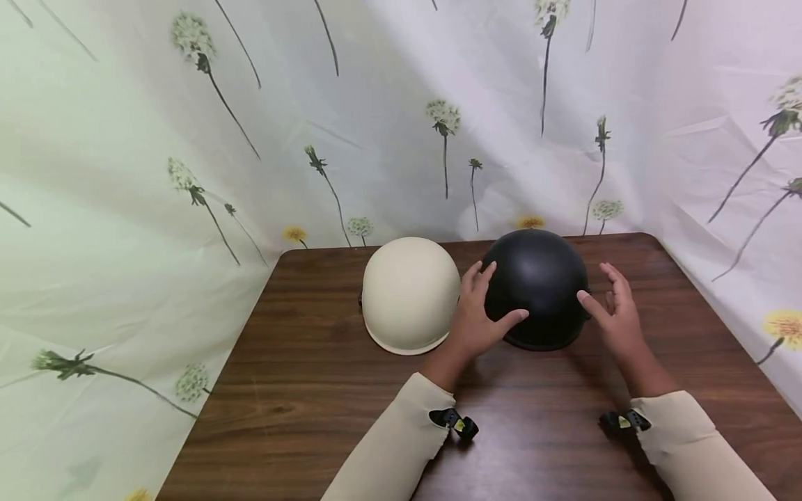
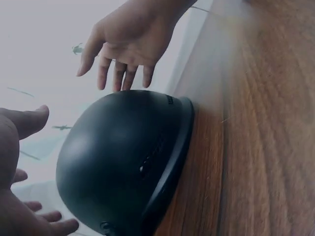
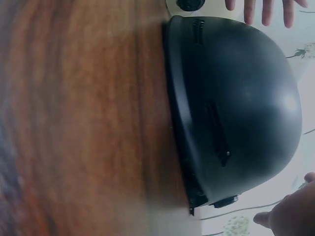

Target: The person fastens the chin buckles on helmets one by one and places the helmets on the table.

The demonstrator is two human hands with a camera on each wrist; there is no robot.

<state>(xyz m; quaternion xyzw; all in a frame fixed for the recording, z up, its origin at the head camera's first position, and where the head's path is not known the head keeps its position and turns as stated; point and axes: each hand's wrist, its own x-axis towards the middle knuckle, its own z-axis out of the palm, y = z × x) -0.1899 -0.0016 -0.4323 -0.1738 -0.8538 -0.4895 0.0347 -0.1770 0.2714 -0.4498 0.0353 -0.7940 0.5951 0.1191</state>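
At the left on the brown counter, a cream helmet stood dome up, probably because that was its steadiest way to rest. Next came the left grip, a bare hand with thumb and fingers spread, at the near left side of the black helmet. That helmet sat near the cream one, between the two grips, likewise dome up on the counter. Farther right, the right grip was spread too, palm toward the dome, pinching nothing; whether either touched the shell I could not tell. The two faced each other likely because so broad and smooth a shell suited holding from both sides better than a pinch. The black helmet's crown pointed up, its open side down. From above its outline looked nearly round, so no clear long axis showed; a narrow slot ran roughly in line with its rim, and which end was the front was unclear
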